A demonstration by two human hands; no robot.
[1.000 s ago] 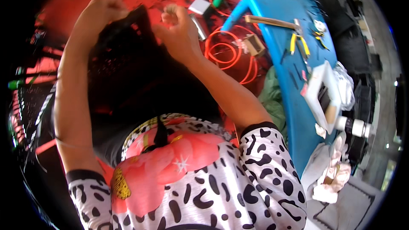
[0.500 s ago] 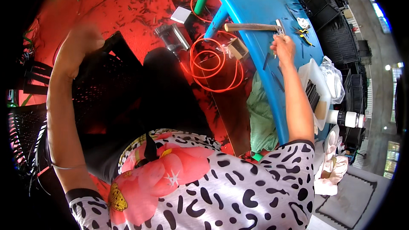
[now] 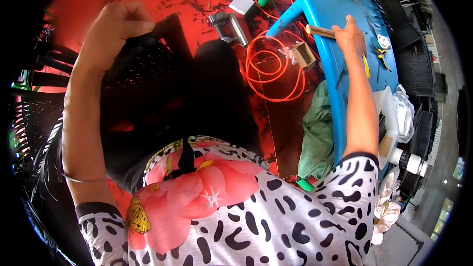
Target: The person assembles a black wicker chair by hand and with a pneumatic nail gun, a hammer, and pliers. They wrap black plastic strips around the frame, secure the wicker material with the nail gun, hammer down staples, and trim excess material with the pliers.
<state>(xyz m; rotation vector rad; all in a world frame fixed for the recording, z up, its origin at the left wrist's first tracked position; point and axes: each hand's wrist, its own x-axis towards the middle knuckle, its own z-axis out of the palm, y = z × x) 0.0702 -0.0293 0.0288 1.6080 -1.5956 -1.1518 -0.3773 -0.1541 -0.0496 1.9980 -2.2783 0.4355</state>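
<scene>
Black perforated piece point(image 3: 143, 61) is sitting left, corner pointing far, near outline blurring into dark. Brown wooden handle point(image 3: 320, 32) is poking leftward past tabletop point(image 3: 327, 5) edge at right, other end hiding.

From my remote seat, I see the left hand point(image 3: 120, 24) at the far corner of a perforated panel point(image 3: 170, 34). To its right, on the floor, are a metal device point(image 3: 229, 27), then a coiled hose point(image 3: 283, 100). The right hand point(image 3: 351, 38) is over the table point(image 3: 320, 0); a tool handle point(image 3: 320, 31) extends to its left, past the table edge. Right of this hand lie pliers point(image 3: 382, 59); behind it stands a bin point(image 3: 389, 103). A small box point(image 3: 304, 55) sits to its left, below the table.
</scene>
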